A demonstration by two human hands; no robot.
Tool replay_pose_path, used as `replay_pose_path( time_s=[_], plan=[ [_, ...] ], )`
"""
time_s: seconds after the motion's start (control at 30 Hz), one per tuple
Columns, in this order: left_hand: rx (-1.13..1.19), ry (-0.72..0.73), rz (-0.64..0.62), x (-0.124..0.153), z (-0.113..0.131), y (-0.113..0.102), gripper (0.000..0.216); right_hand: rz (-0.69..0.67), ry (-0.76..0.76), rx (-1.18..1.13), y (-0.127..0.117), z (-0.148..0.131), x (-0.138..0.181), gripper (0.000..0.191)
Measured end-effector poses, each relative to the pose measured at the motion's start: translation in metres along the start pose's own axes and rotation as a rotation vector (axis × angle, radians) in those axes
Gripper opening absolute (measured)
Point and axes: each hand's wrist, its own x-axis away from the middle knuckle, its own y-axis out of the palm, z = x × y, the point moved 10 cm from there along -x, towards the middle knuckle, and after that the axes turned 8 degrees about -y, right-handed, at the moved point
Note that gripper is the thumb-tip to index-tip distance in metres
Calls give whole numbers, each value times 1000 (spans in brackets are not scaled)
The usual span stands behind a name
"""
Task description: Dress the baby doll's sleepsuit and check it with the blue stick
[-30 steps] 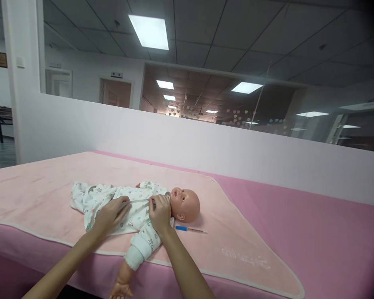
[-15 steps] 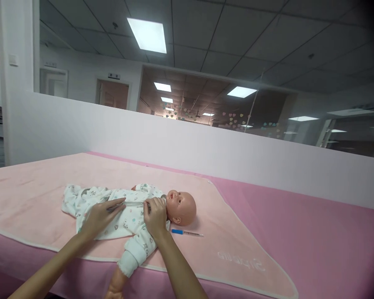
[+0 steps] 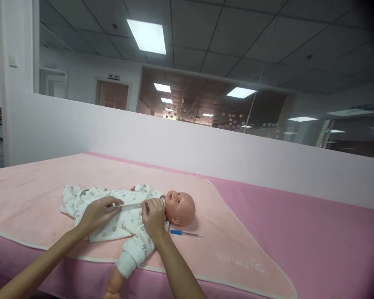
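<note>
A baby doll (image 3: 174, 207) in a white printed onesie (image 3: 118, 216) lies on a pink blanket (image 3: 34, 199). The left hand (image 3: 95, 214) and the right hand (image 3: 152, 216) each pinch the onesie's front, fingers closed. A blue-capped thermometer (image 3: 185, 234) lies just beside the head.

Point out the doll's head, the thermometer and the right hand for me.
doll's head (image 3: 181, 207), head view, on the cheek.
thermometer (image 3: 186, 234), head view, mid-shaft, on the blanket beside the head.
right hand (image 3: 153, 216), head view, back of the hand, at the garment's collar.
</note>
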Motion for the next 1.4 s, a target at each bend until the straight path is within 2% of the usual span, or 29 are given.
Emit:
replay_pose_path(
  time_s=[0.1, 0.2, 0.27, 0.33, 0.4, 0.5, 0.53, 0.6, 0.67, 0.73, 0.87, 0.93, 1.07, 1.13, 1.2, 1.33, 1.4],
  plan=[
    [43, 54, 45, -2, 8, -8, 27, 64, -21, 30, -14, -6, -2, 17],
    [113, 78, 121, -14, 24, -12, 28, 169, -63, 39, -47, -17, 3, 27],
    [173, 93, 98, -30, 41, 0, 28, 196, -62, 29, -73, -18, 13, 29],
    [257, 102, 29, -48, 60, 19, 29, 132, 0, 34, -92, -5, 28, 28],
    [338, 73, -142, -63, 75, 51, 29, 10, 147, 83, -105, 22, 49, 28],
    [392, 18, -533, -63, 88, 106, 33, -233, 403, 229, -120, 71, 88, 27],
    [405, 7, -614, -59, 88, 117, 36, -312, 458, 262, -124, 82, 99, 27],
    [445, -3, -681, -55, 85, 128, 38, -427, 516, 270, -129, 96, 115, 26],
    [511, -39, -656, -55, 76, 129, 34, -478, 533, 238, -131, 100, 121, 22],
    [615, -136, -563, -60, 58, 125, 32, -498, 537, 227, -132, 99, 122, 17],
    [1003, -500, -314, -63, 7, 120, 38, -508, 540, 293, -142, 85, 117, 19],
    [1153, -611, -289, -60, -5, 125, 41, -453, 528, 320, -155, 69, 109, 20],
    [1234, -650, -319, -57, -3, 129, 42, -229, 421, 238, -177, 22, 66, 18],
    [1237, -629, -309, -56, 2, 125, 44, -170, 360, 210, -167, 7, 36, 18],
    [1212, -575, -289, -56, 7, 118, 46, -209, 295, 215, -136, 2, 5, 18],
    [1038, -438, -264, -55, 17, 105, 48, -428, 257, 342, -54, 29, -38, 23],
    [915, -380, -278, -56, 20, 104, 48, -507, 267, 390, -25, 47, -49, 23]
  ],
)
